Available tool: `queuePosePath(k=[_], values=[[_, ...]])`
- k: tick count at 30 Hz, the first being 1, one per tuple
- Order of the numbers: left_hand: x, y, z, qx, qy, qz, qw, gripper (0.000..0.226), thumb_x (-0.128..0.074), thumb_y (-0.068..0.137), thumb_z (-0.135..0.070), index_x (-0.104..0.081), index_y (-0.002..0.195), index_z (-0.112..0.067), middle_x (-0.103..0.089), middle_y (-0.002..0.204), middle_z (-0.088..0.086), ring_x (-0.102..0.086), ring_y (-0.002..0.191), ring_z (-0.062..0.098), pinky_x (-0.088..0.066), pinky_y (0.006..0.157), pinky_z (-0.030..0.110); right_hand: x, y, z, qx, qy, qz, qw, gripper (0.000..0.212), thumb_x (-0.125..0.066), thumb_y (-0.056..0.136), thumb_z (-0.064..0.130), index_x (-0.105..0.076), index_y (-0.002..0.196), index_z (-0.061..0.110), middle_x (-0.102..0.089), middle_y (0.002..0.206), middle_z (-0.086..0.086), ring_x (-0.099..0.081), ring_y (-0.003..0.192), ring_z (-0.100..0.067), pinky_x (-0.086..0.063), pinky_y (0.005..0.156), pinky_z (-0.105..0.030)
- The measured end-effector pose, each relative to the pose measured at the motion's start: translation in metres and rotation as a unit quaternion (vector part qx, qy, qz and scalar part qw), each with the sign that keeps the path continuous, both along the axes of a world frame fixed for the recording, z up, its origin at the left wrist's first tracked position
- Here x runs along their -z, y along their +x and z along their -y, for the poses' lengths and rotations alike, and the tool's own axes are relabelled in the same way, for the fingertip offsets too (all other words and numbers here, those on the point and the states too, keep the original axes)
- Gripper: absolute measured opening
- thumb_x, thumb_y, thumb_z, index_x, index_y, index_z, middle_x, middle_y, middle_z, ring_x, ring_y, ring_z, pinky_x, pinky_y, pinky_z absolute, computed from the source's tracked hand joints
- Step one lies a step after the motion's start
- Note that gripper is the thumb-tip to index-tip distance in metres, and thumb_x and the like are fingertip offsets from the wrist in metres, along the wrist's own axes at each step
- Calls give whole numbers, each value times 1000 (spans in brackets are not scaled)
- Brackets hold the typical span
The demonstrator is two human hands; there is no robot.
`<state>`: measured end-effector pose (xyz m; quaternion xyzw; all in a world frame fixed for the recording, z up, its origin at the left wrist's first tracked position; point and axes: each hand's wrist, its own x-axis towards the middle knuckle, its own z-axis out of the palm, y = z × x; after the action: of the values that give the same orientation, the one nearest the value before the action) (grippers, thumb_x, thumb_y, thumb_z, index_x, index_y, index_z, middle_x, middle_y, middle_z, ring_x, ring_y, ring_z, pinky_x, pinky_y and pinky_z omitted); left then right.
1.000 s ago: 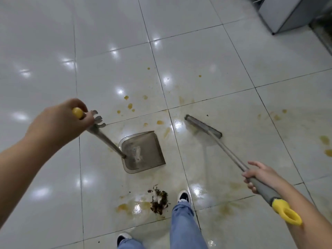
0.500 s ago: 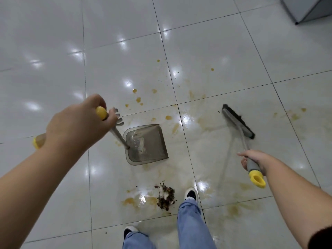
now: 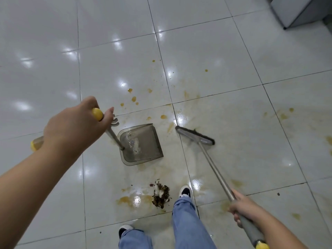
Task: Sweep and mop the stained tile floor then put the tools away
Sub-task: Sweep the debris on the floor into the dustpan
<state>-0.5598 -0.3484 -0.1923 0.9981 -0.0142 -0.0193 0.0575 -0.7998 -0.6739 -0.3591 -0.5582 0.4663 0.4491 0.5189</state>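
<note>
1. My left hand has its grip clenched round the yellow-topped handle of the dustpan; the yellow end shows between thumb and forefinger, and a yellowish piece juts out behind my wrist at 9 o'clock.
2. The dustpan is a grey translucent scoop lying on the tile floor, its metal shaft slanting up to my left hand. White residue sits inside the pan near the shaft joint. The open lip faces roughly 5 o'clock.
3. My right hand has its grip wrapped round the grey sleeve of the broom handle, low in the view at 4 o'clock. The yellow end cap pokes out below my wrist at the bottom edge.
4. The broom head lies just to the 3 o'clock side of the dustpan, apart from it, bristles on the floor, the head running from 10 to 4 o'clock.
5. The debris pile, dark bits with some white in it, sits at 6 o'clock from the dustpan, apart from its lip, just left of my right shoe.
6. The orange-brown stains are spotted at 12 o'clock from the dustpan; a wet puddle of the same colour lies just left of the debris pile, and smears spread under the broom and out toward 3 o'clock.
7. My left shoe shows at 6 o'clock, under blue jeans.
8. A grey cabinet corner stands at 1 o'clock.
</note>
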Motion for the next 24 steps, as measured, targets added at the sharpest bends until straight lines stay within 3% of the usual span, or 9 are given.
queuePosePath(k=[2, 9, 14, 18, 21, 24], values=[[0, -2, -5, 10, -1, 2, 1000, 39, -49, 83, -56, -43, 75, -19, -45, 51, 5, -48, 52, 30, -37, 53, 29, -12, -5, 6, 50, 0, 26, 998, 70, -43, 83, -16, -40, 138, 28, -46, 46, -8, -38, 28, -14, -37, 35, -16], [-1, -17, -14, -29, 2, 1, 1000, 37, -49, 86, -52, -46, 81, -15, -47, 57, 5, -47, 57, 31, -33, 54, 30, -10, 16, 0, 62, -88, 81, 991, 81, -43, 83, -13, -24, 147, 32, -47, 60, -13, -41, 34, -15, -39, 35, -19], [0, -20, -23, -46, -2, -4, 999, 35, -49, 87, -50, -46, 83, -16, -48, 61, 6, -49, 63, 34, -35, 58, 32, 22, 79, -11, -31, -89, 84, 992, 73, -35, 86, -12, -17, 147, 22, -44, 67, -11, -42, 35, -16, -40, 33, -18], [5, -25, -33, -54, -5, 2, 999, 31, -48, 86, -50, -45, 83, -19, -46, 60, 3, -48, 67, 34, -34, 60, 33, 40, 85, -44, -86, -55, 40, 994, 79, -33, 86, -9, -5, 151, 28, -46, 57, -8, -43, 38, -16, -42, 38, -20], [7, -31, -44, -45, -15, 3, 999, 29, -48, 86, -49, -43, 83, -21, -45, 60, 2, -47, 64, 32, -31, 56, 30, 42, 52, -80, -208, -93, 11, 974, 79, -27, 88, -5, 6, 151, 30, -47, 75, -13, -44, 52, -21, -41, 45, -26], [5, -32, -66, -39, -35, -11, 999, 29, -49, 86, -49, -41, 86, -22, -47, 64, 5, -47, 68, 32, -31, 58, 31, 38, 17, -110, -261, -116, -21, 958, 73, -25, 93, 2, 10, 149, 35, -48, 91, -12, -46, 56, -18, -40, 43, -24]])
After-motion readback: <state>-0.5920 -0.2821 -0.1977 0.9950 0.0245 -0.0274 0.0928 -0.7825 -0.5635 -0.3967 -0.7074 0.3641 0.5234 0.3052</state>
